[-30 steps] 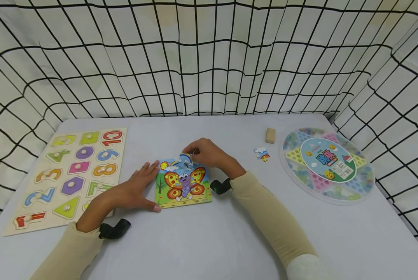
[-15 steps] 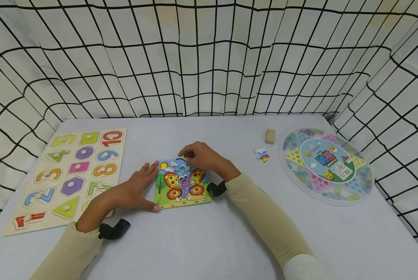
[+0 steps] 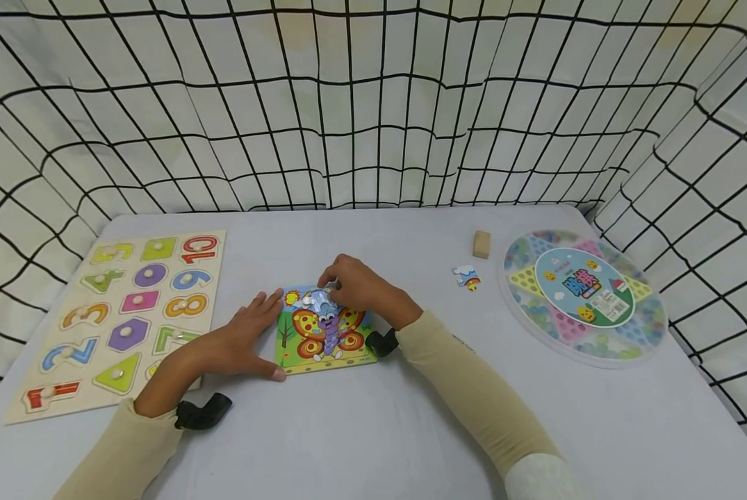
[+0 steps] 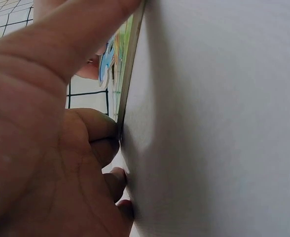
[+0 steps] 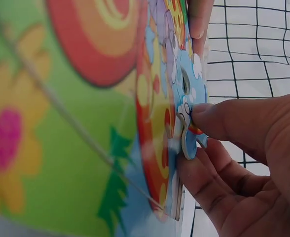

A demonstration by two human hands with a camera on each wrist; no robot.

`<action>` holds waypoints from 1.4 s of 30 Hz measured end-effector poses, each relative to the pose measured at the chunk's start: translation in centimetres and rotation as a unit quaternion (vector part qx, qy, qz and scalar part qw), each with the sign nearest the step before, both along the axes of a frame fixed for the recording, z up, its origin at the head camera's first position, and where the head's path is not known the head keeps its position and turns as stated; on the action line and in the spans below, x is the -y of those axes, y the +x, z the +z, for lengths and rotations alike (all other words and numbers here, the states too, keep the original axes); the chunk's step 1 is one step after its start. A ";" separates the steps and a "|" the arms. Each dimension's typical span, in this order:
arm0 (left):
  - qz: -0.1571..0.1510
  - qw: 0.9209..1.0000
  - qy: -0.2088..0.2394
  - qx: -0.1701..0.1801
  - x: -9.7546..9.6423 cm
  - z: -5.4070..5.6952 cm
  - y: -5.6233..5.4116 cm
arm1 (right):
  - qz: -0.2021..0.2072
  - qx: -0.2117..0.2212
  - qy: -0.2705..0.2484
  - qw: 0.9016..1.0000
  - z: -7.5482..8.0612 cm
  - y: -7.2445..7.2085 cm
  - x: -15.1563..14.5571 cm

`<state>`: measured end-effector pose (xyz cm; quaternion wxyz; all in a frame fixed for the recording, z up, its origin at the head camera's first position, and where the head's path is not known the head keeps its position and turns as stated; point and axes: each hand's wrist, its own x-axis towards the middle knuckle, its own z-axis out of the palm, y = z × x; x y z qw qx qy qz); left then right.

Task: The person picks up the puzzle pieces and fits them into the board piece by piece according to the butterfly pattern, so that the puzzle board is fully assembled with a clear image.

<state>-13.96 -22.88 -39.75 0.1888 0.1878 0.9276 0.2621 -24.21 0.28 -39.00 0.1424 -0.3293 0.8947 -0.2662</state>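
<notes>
A small butterfly jigsaw puzzle (image 3: 298, 361) lies on the white table in the head view. My left hand (image 3: 238, 347) rests against its left side, fingers spread and thumb at the near corner. In the left wrist view, those fingertips meet the board's thin edge. Over the puzzle's top part, my right hand (image 3: 362, 286) pinches a blue puzzle piece (image 5: 188, 140) between thumb and fingers. The right wrist view shows this piece tilted up from the picture, close to a dark gap. The right fingers hide part of the puzzle's upper right in the head view.
Right of the puzzle lie a loose rainbow puzzle piece (image 3: 467, 278) and a small wooden block (image 3: 482, 244). A round case of colourful beads (image 3: 517, 319) is farther right. A number-and-shape peg board (image 3: 107, 330) lies at left. Black netting (image 3: 379, 132) encloses the table's far side.
My right hand has moved slightly left and nearer to me, bringing the pinched puzzle piece lower over the puzzle's top. My left hand stays in place.
</notes>
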 end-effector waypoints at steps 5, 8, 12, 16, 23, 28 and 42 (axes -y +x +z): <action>-0.001 1.000 -0.003 -0.002 0.0 -0.1 0.0 | -0.003 -0.005 0.012 1.000 0.1 0.2 0.1; -0.002 1.000 -0.003 -0.003 -0.1 -0.1 0.0 | -0.014 -0.005 0.025 1.000 0.1 0.3 0.2; -0.003 1.000 -0.001 -0.001 -0.2 -0.1 0.1 | -0.021 0.013 0.045 0.999 0.0 0.3 0.3; -0.004 1.000 -0.001 0.000 -0.2 -0.1 0.2 | -0.019 0.016 0.052 0.998 -0.2 0.5 0.4; -0.003 1.000 -0.004 -0.004 0.1 -0.2 0.4 | -0.019 -0.006 0.041 0.999 -0.4 0.6 0.8; -0.007 1.000 -0.002 -0.008 0.3 0.0 0.5 | -0.029 0.011 0.055 0.998 0.1 0.7 1.1; -0.005 1.000 -0.011 -0.008 0.0 0.0 0.1 | -0.019 0.039 -0.031 0.999 1.1 -0.1 -1.5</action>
